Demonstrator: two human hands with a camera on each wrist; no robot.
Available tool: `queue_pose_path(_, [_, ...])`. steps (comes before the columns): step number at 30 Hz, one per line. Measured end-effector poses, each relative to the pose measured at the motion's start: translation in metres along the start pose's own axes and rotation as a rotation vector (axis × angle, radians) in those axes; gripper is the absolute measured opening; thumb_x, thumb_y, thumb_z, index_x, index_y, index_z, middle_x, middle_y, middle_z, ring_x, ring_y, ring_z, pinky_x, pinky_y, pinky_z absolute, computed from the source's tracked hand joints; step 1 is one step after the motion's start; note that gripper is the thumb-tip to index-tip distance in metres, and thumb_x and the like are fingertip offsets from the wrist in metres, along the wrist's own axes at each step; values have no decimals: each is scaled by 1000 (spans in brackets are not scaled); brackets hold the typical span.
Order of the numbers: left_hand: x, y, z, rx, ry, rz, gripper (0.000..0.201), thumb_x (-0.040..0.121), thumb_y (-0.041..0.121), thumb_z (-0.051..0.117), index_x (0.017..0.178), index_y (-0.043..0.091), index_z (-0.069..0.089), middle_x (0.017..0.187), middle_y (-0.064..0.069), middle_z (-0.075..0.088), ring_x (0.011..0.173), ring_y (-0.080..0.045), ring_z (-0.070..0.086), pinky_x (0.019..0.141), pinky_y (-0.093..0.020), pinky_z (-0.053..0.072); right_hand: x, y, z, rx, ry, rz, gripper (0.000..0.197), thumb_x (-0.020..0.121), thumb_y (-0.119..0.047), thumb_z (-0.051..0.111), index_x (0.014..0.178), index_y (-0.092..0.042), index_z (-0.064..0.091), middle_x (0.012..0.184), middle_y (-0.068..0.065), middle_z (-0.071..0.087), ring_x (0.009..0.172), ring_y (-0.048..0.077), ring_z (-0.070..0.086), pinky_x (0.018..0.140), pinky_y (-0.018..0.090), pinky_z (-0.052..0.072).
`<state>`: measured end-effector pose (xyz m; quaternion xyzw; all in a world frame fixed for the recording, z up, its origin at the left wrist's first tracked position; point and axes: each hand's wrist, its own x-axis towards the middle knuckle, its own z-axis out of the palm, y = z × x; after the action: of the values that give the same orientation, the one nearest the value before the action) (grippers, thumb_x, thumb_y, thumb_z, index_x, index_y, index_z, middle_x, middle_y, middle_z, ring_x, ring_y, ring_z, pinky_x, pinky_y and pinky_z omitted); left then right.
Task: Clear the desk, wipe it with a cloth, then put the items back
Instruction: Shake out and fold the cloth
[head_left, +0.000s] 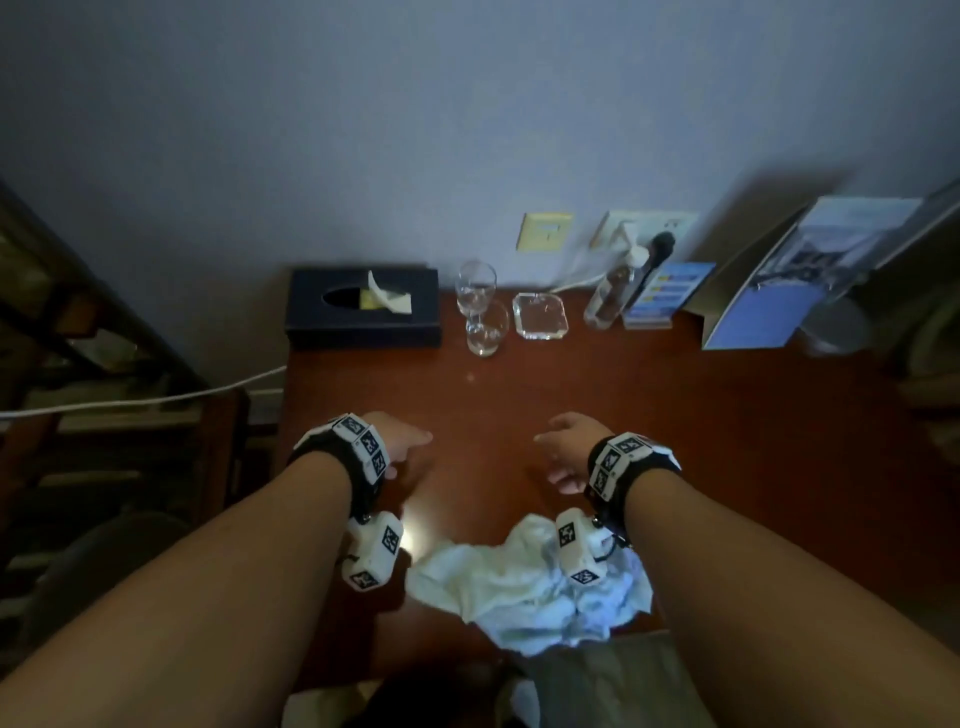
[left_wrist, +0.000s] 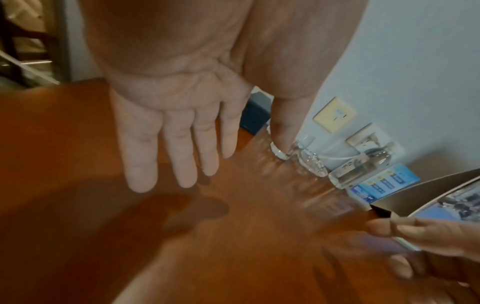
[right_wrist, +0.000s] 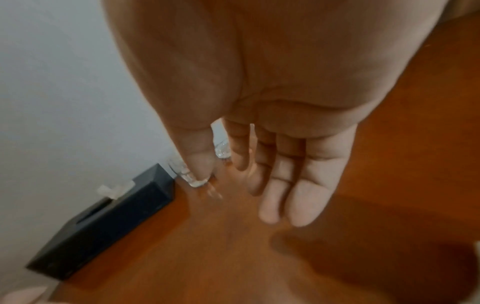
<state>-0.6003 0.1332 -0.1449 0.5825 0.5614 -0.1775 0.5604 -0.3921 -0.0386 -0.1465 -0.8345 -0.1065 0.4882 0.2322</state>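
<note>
A crumpled white cloth (head_left: 524, 592) lies on the brown desk (head_left: 675, 415) at its near edge, under my right wrist. Both hands hover over the middle of the desk with nothing in them. My left hand (head_left: 402, 447) (left_wrist: 179, 148) has straight fingers, and my right hand (head_left: 563, 447) (right_wrist: 280, 181) does too. Along the back wall stand a black tissue box (head_left: 363, 306) (right_wrist: 103, 222), two clear glasses (head_left: 480, 306), a glass ashtray (head_left: 540, 316), a clear bottle (head_left: 613, 291) (left_wrist: 363, 166), a blue card stand (head_left: 660, 293) and an open brochure (head_left: 800, 280).
Wall sockets (head_left: 644, 228) with a white cable sit above the desk's back edge. A round lamp base (head_left: 836, 327) stands at the far right. Left of the desk are a white cord (head_left: 130, 400) and dark furniture. The desk ends just in front of the cloth.
</note>
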Motion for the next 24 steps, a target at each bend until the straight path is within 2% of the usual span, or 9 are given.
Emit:
queue_pose_path(3, [-1, -26, 37, 39, 29, -27, 41, 92, 36, 72, 123, 10, 63, 118, -6, 66, 97, -21, 64, 90, -46, 56, 1, 42, -2, -88, -133, 84, 34, 93, -28, 70, 123, -20, 56, 90, 7, 66, 63, 23, 61, 59, 34, 56])
queue_pose_path(5, [-2, -44, 65, 81, 39, -14, 47, 88, 32, 78, 125, 5, 67, 112, -11, 68, 89, -20, 63, 93, -43, 55, -3, 68, 0, -116, -279, 145, 41, 89, -26, 74, 123, -21, 52, 70, 5, 59, 51, 18, 47, 55, 30, 44])
queue_pose_path(7, [-8, -59, 91, 105, 44, -23, 50, 86, 30, 80, 125, 2, 67, 115, -14, 69, 95, -25, 63, 96, -42, 53, -6, 88, 5, -224, -344, 136, 57, 83, -26, 79, 132, -26, 49, 76, 7, 59, 52, 18, 45, 61, 34, 44])
queue_pose_path(10, [-23, -73, 113, 131, 24, -63, 52, 88, 26, 78, 132, 4, 62, 130, -14, 63, 111, -31, 64, 97, -41, 56, -11, 99, 20, -366, -322, 35, 73, 78, -33, 86, 140, -30, 47, 89, 8, 58, 67, 23, 59, 71, 42, 58])
queue_pose_path(13, [-31, -91, 110, 63, 10, -120, 63, 76, 23, 88, 130, 14, 57, 115, -5, 61, 93, -24, 67, 76, -38, 63, -14, 97, 38, -487, -298, -60, 94, 70, -39, 88, 149, -32, 39, 95, 0, 55, 84, 30, 64, 87, 52, 60])
queue_pose_path(15, [-30, -108, 103, 84, 47, -121, 72, 67, 28, 93, 129, 16, 59, 114, -4, 65, 94, -24, 69, 83, -42, 63, -14, 92, 50, -538, -287, -110, 100, 68, -42, 88, 153, -31, 36, 94, -6, 53, 91, 27, 57, 95, 50, 57])
queue_pose_path(17, [-33, -125, 96, 144, 81, -104, 66, 67, 34, 92, 124, 21, 62, 116, -2, 67, 97, -21, 68, 85, -37, 61, -16, 86, 66, -568, -275, -131, 101, 67, -46, 86, 153, -32, 36, 108, -2, 60, 94, 27, 56, 97, 51, 56])
queue_pose_path(21, [-44, -160, 75, 193, 114, -94, 51, 73, 35, 87, 114, 27, 56, 119, 1, 63, 93, -15, 62, 66, -26, 47, -32, 75, 115, -547, -336, -157, 95, 72, -45, 84, 153, -31, 36, 120, 3, 63, 93, 32, 68, 90, 54, 59])
queue_pose_path(24, [-54, -187, 52, 272, 116, -135, 58, 75, 40, 85, 124, 19, 61, 124, -6, 66, 107, -23, 63, 86, -34, 54, -57, 65, 158, -528, -370, -178, 73, 80, -39, 81, 144, -32, 45, 117, 4, 65, 85, 29, 71, 81, 52, 62])
